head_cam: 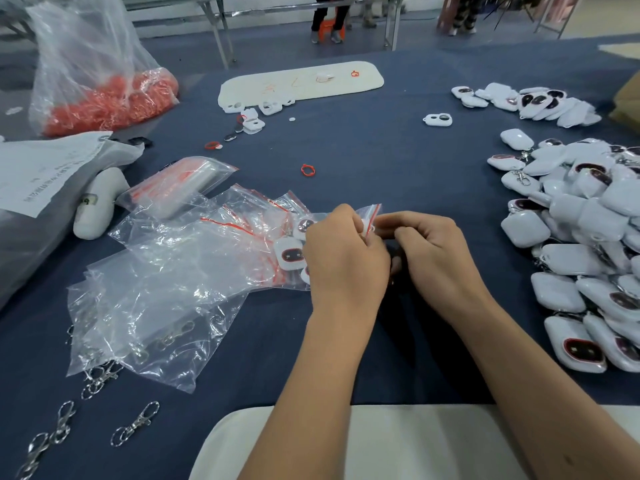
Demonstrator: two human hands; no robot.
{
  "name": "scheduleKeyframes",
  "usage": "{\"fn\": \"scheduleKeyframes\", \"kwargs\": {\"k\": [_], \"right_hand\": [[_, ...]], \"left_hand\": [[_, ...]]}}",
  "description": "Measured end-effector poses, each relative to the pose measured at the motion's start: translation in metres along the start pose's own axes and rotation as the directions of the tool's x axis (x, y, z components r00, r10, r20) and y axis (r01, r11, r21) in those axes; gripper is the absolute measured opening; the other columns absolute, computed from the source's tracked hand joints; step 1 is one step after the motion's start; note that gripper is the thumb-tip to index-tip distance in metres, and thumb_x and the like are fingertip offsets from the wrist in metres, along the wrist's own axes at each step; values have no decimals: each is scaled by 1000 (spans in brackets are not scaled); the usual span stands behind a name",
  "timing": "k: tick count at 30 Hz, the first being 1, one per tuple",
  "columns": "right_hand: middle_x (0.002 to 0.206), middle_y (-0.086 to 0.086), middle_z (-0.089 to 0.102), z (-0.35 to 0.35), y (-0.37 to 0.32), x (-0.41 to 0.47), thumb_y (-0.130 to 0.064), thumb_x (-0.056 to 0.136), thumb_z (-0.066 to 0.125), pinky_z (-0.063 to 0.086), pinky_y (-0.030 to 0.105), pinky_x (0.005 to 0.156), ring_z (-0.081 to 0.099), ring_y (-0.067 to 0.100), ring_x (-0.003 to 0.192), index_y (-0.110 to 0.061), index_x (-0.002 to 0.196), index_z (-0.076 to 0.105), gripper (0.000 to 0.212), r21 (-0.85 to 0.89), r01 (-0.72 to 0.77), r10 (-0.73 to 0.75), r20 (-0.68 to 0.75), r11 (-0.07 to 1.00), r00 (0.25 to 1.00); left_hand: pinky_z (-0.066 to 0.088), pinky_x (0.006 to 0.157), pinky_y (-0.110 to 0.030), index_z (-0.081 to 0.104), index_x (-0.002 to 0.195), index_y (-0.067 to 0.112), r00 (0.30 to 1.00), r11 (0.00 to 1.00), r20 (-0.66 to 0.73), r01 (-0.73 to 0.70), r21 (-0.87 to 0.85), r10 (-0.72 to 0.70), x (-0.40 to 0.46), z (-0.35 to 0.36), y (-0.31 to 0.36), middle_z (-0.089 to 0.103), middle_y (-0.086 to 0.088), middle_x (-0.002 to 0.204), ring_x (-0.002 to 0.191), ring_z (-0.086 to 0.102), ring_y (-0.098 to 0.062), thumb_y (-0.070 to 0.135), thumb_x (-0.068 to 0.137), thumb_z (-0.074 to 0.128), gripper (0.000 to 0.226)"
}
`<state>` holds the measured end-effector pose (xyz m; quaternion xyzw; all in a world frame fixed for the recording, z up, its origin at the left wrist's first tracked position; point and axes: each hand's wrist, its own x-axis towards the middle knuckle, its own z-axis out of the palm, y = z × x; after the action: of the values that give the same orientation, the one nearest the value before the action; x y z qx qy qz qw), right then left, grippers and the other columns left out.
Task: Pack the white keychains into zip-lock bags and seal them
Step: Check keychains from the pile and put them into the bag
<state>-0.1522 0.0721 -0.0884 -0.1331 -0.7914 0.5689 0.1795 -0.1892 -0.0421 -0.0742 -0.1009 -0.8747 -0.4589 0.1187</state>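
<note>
Both hands meet over the middle of the blue table. My left hand (341,252) and my right hand (427,252) pinch a small zip-lock bag (371,216) with a red seal strip between them; a white keychain inside it is mostly hidden by my fingers. Just left of my left hand lie several bagged white keychains (289,254) with dark oval faces. A big pile of loose white keychains (585,237) fills the right side of the table. A bundle of unused zip-lock bags (180,185) lies to the left.
Crumpled clear bags (162,299) and loose metal clasps (135,424) lie at the front left. A large bag of orange rings (104,95) stands at the back left, beside a grey parcel bag (38,188). A white tray (301,81) sits at the back, with a person's legs beyond.
</note>
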Motion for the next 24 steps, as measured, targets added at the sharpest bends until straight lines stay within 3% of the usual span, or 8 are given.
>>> {"fn": "scheduleKeyframes", "kwargs": {"k": [4, 8, 10, 12, 15, 18, 21, 24], "right_hand": [[70, -20, 70, 1, -9, -6, -10, 104, 42, 50, 25, 67, 62, 1, 64, -29, 100, 81, 43, 50, 129, -133, 109, 990, 985], [55, -14, 54, 2, -15, -13, -32, 110, 37, 39, 26, 58, 46, 3, 54, -35, 56, 60, 58, 54, 97, -108, 270, 994, 957], [51, -7, 48, 3, -15, -12, -37, 112, 38, 34, 31, 55, 41, 10, 53, -27, 49, 51, 64, 42, 92, -99, 225, 995, 969], [49, -4, 43, 6, -13, -12, -29, 113, 45, 31, 31, 52, 37, 11, 51, -25, 50, 49, 63, -41, 189, -188, 27, 981, 982], [59, -3, 60, 2, -9, -9, -24, 108, 50, 42, 36, 59, 55, 16, 58, -10, 70, 69, 44, -301, 233, -344, -399, 925, 850], [93, 6, 72, -13, -4, -4, -24, 98, 54, 39, 37, 84, 59, 34, 97, -12, 95, 74, 23, -512, 5, -357, -592, 859, 722], [133, 15, 58, -23, 2, 1, -18, 91, 64, 32, 48, 99, 40, 40, 131, -18, 131, 61, 40, -596, -285, -141, -565, 750, 813], [144, 21, 49, -23, 3, 2, -8, 97, 55, 26, 51, 108, 33, 40, 141, -15, 146, 45, 51, -670, -331, 8, -436, 665, 900]], "left_hand": [[41, 56, -11, 64, 70, 14, 992, 970, -117, 9, -244, -39, 5, -5, 7, 62, 10, 57, 62, 61, -7, 5, 80, 69, 14], [40, 55, -7, 64, 70, 14, 980, 918, -198, -68, -392, -12, 1, -3, 17, 61, 19, 59, 55, 58, 0, 2, 80, 70, 17], [41, 56, -7, 65, 71, 13, 973, 909, -232, -88, -408, -10, 0, -2, 18, 59, 19, 57, 56, 58, 1, 2, 81, 71, 16], [42, 58, -8, 65, 73, 13, 971, 918, -237, -81, -388, -15, 2, -1, 16, 59, 17, 57, 58, 60, 0, 6, 84, 72, 15], [54, 61, -27, 65, 76, 15, 995, 924, -98, -41, -381, 3, 1, 4, 13, 61, 11, 61, 60, 62, -8, 23, 92, 74, 20], [49, 61, -25, 64, 77, 12, 980, 934, 6, -190, -301, 201, -7, 9, 16, 62, 7, 62, 58, 58, -12, 24, 96, 70, 24], [50, 66, -36, 65, 78, 8, 922, 905, 89, -346, -248, 377, -16, 17, 19, 65, 3, 68, 64, 60, -15, 20, 94, 70, 20], [48, 78, -35, 67, 85, 8, 862, 866, 118, -474, -160, 493, -18, 20, 18, 65, -1, 83, 83, 57, -20, 13, 90, 71, 8]]}}
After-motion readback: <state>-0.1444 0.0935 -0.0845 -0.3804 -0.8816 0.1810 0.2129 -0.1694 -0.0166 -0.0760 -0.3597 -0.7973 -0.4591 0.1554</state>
